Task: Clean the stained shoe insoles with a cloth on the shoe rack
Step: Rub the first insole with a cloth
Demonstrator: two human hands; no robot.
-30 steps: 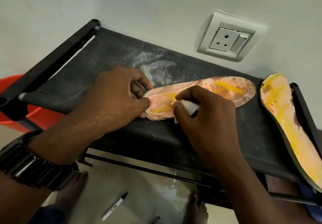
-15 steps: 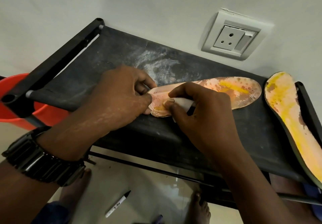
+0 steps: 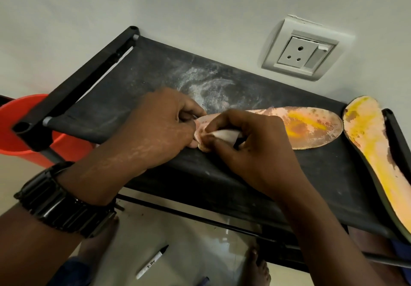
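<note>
- Insole (image 3: 307,128) under work lies flat on the dark fabric shelf of the shoe rack (image 3: 155,81), near the shelf's middle, with both hands over its narrow end.
- Its long axis runs roughly from 9 o'clock to 3 o'clock. The narrow heel end points to 9 and the broad toe end to 3. The stained face is up, with yellow and rust patches toward the toe.
- Left hand (image 3: 153,130) grips the heel end, fingers curled over it, pinning it to the shelf.
- Right hand (image 3: 251,150) pinches a small white cloth (image 3: 224,135) between thumb and fingers and presses it on the insole just beside the left hand. The two hands sit close together, almost touching.
- Handling, as I judge it: the insole looks thin, light and bendy, so it would slide or buckle under a rub unless held down. The best hold is flat pressure on the end nearest the stroke, moved along as the cloth moves toward 3 o'clock.
- Its top layer looks patchy and worn, so hard scrubbing may lift more of it. The fabric shelf likely gives under pressure.
- Second insole (image 3: 373,152) leans on the rack's end bar at 3 o'clock. Its long axis runs about 11 to 5, yellow face up, and no hand is on it.
</note>
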